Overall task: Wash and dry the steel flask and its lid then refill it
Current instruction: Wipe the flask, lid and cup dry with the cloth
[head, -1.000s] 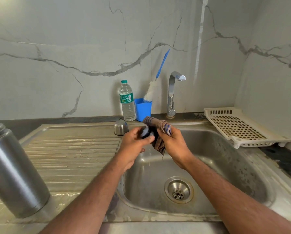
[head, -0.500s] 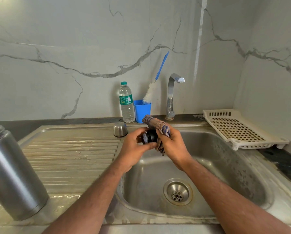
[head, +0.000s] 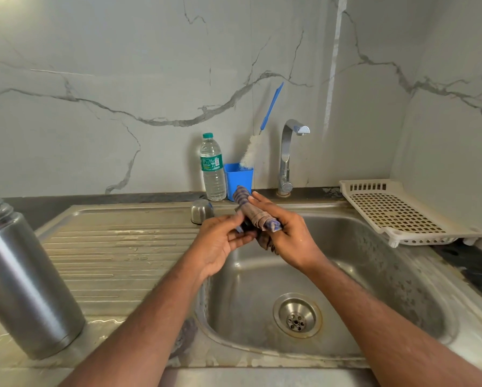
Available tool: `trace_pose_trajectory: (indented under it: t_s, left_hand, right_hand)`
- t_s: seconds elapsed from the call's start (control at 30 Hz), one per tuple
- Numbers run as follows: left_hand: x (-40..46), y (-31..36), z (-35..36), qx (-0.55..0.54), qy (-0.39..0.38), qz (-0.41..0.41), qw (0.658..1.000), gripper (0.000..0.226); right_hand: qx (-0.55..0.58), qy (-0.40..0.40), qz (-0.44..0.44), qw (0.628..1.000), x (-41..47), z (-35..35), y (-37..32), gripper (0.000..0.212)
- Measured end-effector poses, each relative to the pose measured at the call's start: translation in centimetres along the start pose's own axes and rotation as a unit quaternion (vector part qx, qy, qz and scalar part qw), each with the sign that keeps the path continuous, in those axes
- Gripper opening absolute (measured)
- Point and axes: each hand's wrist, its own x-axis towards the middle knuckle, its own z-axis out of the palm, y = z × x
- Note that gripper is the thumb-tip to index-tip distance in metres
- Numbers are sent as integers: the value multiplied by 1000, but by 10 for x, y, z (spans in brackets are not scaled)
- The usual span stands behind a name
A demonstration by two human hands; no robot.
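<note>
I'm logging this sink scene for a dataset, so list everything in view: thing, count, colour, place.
steel flask: 1, silver, open, left on drainboard
steel cup: 1, silver, upside down, drainboard's back edge
water bottle: 1, clear, green cap, by wall
blue cup: 1, beside bottle
bottle brush: 1, white, blue handle, in blue cup
tap: 1, chrome, behind sink
sink: 1, steel
rack: 1, cream, right
cloth: 1, blue-brown, rolled, in right hand
dark lid: 1, mostly hidden, left fingers
left hand: 1
right hand: 1
</note>
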Motion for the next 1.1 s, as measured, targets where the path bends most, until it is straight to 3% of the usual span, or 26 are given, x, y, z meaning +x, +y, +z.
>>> trace_pose_trajectory:
  t_s: [0.13, 0.3, 0.47, 0.57, 0.67, 0.8, 0.97, 1.1]
  left_hand:
    - [2, 8, -5, -107, 31, -26, 993, 33]
    - [-3, -4, -7, 72, -73, -18, 995, 45]
    - [7, 3, -7, -47, 28, 40, 998, 23]
    - [2, -4, -13, 134, -4, 101, 986, 18]
    - [-1, -9, -11, 234, -58, 149, 959, 47]
    - [1, -7, -5, 139, -21, 171, 975, 53]
    - [4, -7, -5, 9, 47, 142, 989, 39]
    - [8, -9, -18, 167, 61, 159, 971, 42]
  right_hand:
    - [26, 2, 1, 1000, 0, -3, 1, 49]
    - [27, 12, 25, 999, -1, -4, 6, 54]
    - [0, 13, -15, 1000, -1, -3, 4, 45]
    - [15, 20, 13, 1000, -1, 0, 5, 48]
    - [61, 25, 88, 994, 1, 0, 7, 55]
    - [151, 31, 136, 979, 2, -1, 8, 36]
    - [107, 9, 131, 986, -1, 0, 8, 35]
    - [59, 7, 108, 992, -1, 4, 10, 39]
